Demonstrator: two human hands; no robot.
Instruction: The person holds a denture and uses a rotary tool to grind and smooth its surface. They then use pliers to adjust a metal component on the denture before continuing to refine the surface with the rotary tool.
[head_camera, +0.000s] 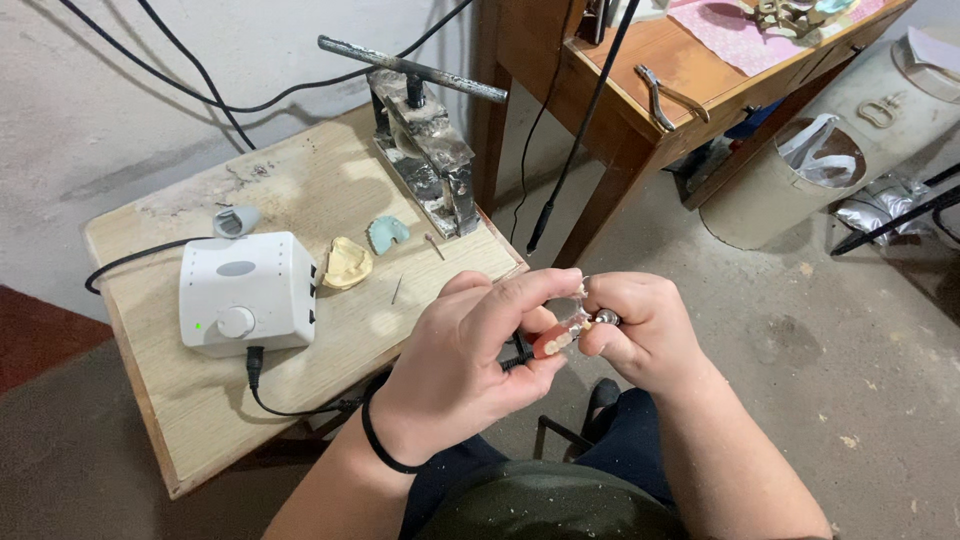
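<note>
My left hand (470, 355) grips a small pink denture piece with pale teeth (556, 338) between thumb and fingers, in front of the wooden table's edge. My right hand (645, 330) holds a metal rotary handpiece, its silver tip (606, 318) touching the denture piece. A black cable (515, 358) runs from under my hands toward the table. A black band sits on my left wrist.
On the small wooden table (200, 420) stand a white control box with a dial (245, 293), a yellowish dental cast (347, 263), a pale blue cast (387, 232) and a metal press (425, 150). A brown desk (640, 90) with pliers and a grey bin (800, 170) stand at the right.
</note>
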